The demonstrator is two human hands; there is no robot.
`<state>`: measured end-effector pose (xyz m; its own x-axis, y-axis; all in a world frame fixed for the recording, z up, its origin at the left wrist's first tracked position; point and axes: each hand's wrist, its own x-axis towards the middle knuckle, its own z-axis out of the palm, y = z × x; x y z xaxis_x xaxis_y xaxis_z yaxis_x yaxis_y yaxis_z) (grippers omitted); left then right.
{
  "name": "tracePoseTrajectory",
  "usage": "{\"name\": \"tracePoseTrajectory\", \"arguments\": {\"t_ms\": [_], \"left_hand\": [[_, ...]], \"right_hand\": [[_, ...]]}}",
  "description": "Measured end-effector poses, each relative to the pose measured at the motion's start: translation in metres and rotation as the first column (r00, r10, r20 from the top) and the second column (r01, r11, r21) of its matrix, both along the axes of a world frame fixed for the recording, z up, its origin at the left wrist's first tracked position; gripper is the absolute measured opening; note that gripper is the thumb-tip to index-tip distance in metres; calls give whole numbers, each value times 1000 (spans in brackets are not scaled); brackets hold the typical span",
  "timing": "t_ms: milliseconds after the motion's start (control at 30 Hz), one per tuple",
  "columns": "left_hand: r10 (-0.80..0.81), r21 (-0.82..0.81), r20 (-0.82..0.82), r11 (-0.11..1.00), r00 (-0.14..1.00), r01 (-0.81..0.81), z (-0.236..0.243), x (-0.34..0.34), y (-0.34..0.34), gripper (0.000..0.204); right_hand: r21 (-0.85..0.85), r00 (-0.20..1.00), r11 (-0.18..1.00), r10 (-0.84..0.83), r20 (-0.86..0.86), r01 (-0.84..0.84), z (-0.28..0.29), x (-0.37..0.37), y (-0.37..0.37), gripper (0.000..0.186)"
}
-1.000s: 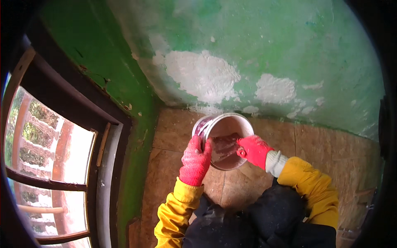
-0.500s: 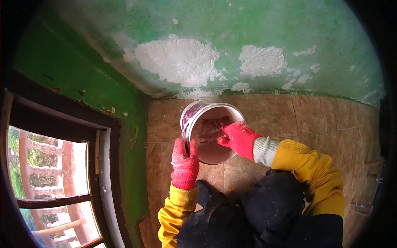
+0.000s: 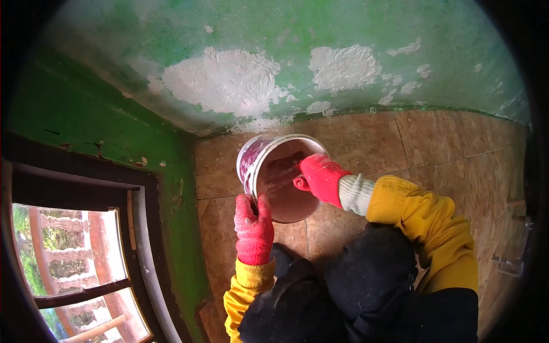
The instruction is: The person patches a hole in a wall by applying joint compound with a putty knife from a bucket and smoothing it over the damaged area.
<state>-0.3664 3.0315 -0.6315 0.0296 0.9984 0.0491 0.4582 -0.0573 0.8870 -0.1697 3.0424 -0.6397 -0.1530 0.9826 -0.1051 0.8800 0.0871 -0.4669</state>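
A white plastic bucket (image 3: pixel 247 157) with purple marks on its side is tilted on the floor, its mouth turned toward me. A pinkish-grey coating covers its inside, with a darker streaked patch near my right hand. My left hand (image 3: pixel 254 231), in a red knit glove, is closed on the bucket's near left rim, thumb and fingers either side of it. Inside the mouth, my right hand (image 3: pixel 323 178), also red-gloved with a pale cuff, is closed in a grip. What its fingers hold is hidden.
Ahead rises a green wall (image 3: pixel 320 28) with rough white patches (image 3: pixel 226 80) low down. A dark-framed window (image 3: pixel 74 240) is in the left wall. Brown tiles (image 3: pixel 446 137) cover the floor, and my dark-clothed knees (image 3: pixel 372 268) are close to the bucket.
The view has shifted, so wall and bucket sit differently in it. My right hand has moved slightly inside the bucket. My left hand keeps its grip on the rim.
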Motion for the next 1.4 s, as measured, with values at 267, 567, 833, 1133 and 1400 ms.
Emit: {"name": "tracePoseTrajectory", "arguments": {"t_ms": [267,567,833,1133,1400], "left_hand": [[5,58,-97,998,995,1,-2,-2,-8,22],[140,-210,171,972,975,-102,4,3,-12,21],[161,-193,214,974,964,-120,6,0,-11,20],[117,-237,210,969,971,-66,10,-2,-6,21],[31,-253,224,967,974,27,16,-10,6,19]], "right_hand": [[90,983,988,-112,-147,126,4,-8,4,31],[107,958,976,-160,-237,190,-19,-21,4,21],[-135,860,986,-149,-488,94,-2,-9,1,19],[-14,844,999,-32,-535,29,-9,16,13,29],[-174,989,977,110,-104,-127,36,27,0,22]]}}
